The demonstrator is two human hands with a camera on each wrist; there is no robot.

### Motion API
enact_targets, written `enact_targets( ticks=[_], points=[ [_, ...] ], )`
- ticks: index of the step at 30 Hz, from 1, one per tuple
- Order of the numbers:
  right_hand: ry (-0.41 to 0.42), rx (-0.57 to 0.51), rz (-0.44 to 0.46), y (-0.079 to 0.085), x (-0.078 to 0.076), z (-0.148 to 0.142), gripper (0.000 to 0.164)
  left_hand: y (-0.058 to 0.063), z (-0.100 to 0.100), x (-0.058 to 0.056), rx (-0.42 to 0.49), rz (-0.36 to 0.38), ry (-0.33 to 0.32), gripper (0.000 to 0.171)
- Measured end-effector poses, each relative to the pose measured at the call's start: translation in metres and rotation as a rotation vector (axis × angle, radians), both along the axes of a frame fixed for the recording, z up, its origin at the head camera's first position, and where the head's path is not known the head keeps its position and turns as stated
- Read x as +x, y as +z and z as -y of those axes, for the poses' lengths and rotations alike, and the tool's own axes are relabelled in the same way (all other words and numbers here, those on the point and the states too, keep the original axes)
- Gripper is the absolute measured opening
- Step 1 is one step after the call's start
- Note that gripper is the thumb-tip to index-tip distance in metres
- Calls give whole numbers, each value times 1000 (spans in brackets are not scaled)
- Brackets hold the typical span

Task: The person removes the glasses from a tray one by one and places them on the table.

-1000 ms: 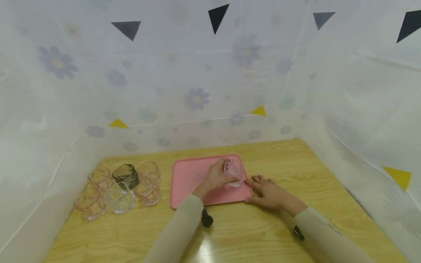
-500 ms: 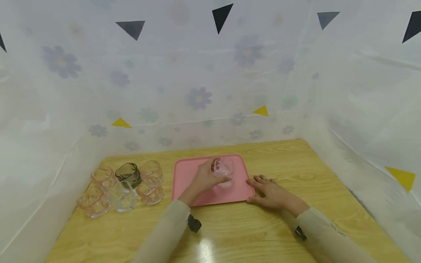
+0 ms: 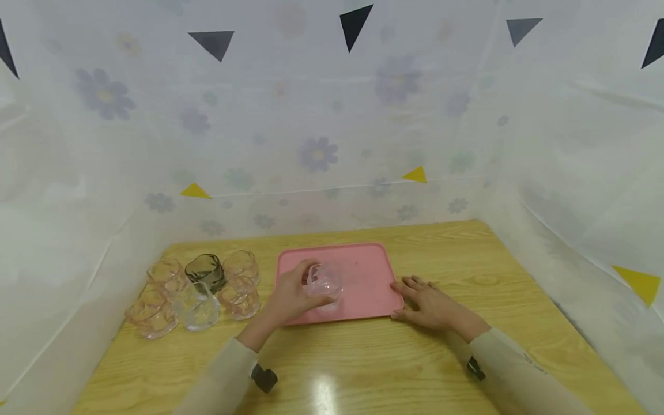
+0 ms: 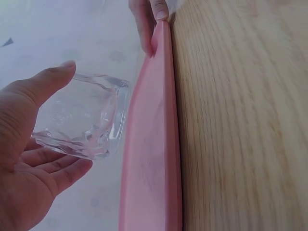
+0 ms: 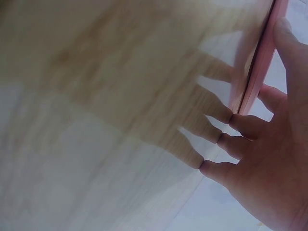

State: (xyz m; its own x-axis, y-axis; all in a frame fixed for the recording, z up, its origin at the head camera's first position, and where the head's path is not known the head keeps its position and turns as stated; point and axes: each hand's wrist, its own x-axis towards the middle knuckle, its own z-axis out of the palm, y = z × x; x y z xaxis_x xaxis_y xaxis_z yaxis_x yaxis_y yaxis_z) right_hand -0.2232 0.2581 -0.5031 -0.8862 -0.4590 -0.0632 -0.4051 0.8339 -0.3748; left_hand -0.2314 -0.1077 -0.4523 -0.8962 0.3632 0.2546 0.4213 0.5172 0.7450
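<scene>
My left hand (image 3: 290,297) grips a clear glass cup (image 3: 325,283) between thumb and fingers, over the left half of the pink tray (image 3: 365,282). In the left wrist view the cup (image 4: 108,115) is held sideways on to the camera, its thick base close to the tray (image 4: 149,144); whether it touches is hard to tell. My right hand (image 3: 427,302) rests at the tray's right end with fingers spread. Seen from the right wrist, this hand (image 5: 269,139) has its thumb and index finger against the tray's edge (image 5: 262,67), other fingertips on the table.
Left of the tray stand several cups close together: a dark grey cup (image 3: 206,273), a clear cup (image 3: 197,308) and pinkish ones such as the front-left cup (image 3: 153,316). The wooden table (image 3: 373,369) is enclosed by a patterned white curtain (image 3: 321,115).
My left hand has carried the clear cup leftward across the tray, from its right end to its left half. The right hand stays at the tray's right edge.
</scene>
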Motion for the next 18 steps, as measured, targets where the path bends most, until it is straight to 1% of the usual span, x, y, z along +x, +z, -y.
enact_targets(
  ticks=[4, 6, 8, 11, 14, 18],
  points=[
    [1, -3, 1, -1, 0, -1, 84, 2, 17, 10, -7, 39, 33, 79],
    [2, -4, 3, -1, 1, -2, 84, 2, 25, 14, -20, 45, 61, 80],
    [2, -5, 5, 0, 1, -1, 84, 2, 33, 19, -16, 54, 71, 79],
    [3, -3, 2, 0, 1, -1, 83, 0, 45, 25, -9, 52, 82, 78],
    [8, -3, -8, 1, 1, -1, 83, -3, 57, 32, -1, 65, 84, 81],
    [6, 4, -10, 0, 0, -1, 83, -5, 71, 45, -32, 69, 122, 84]
  ],
)
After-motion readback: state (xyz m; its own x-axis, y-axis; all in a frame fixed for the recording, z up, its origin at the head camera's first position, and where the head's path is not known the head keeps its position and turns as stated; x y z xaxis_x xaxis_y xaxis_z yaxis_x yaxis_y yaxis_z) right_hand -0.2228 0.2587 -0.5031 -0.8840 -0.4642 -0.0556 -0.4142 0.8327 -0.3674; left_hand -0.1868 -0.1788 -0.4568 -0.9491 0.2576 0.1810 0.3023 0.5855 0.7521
